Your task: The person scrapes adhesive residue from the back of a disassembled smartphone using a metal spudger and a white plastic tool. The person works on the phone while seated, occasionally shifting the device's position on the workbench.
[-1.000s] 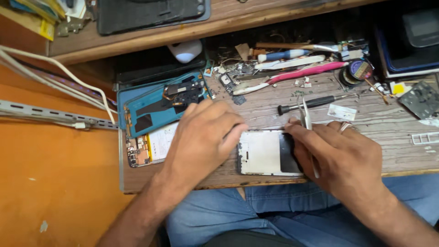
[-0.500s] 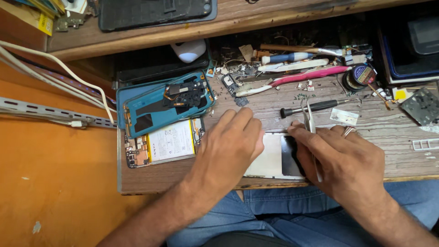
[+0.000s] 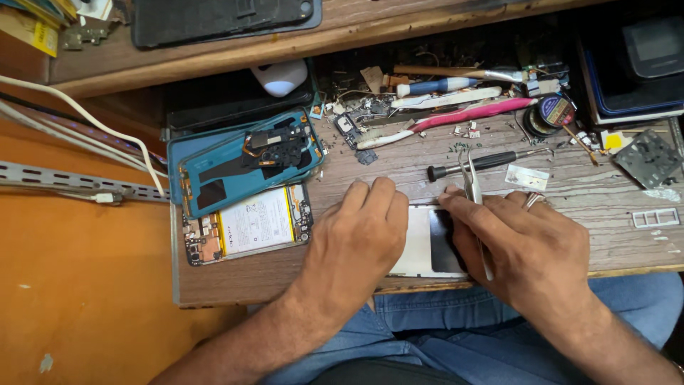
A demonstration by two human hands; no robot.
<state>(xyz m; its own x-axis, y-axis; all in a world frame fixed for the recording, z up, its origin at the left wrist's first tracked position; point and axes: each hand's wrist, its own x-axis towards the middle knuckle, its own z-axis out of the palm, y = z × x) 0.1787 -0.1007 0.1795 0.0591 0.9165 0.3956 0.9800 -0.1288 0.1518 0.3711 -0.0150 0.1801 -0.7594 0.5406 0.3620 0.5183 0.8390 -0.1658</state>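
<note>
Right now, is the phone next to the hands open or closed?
Open: its teal back cover lies off beside it, and the phone shows its battery and circuit boards.

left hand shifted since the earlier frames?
Yes. The left hand has slid right along the bench, off the opened phone with the white battery, onto the flat white-and-black panel.

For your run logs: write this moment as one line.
left hand: pressing flat white panel | right hand: holding metal tweezers | wooden bench
</note>
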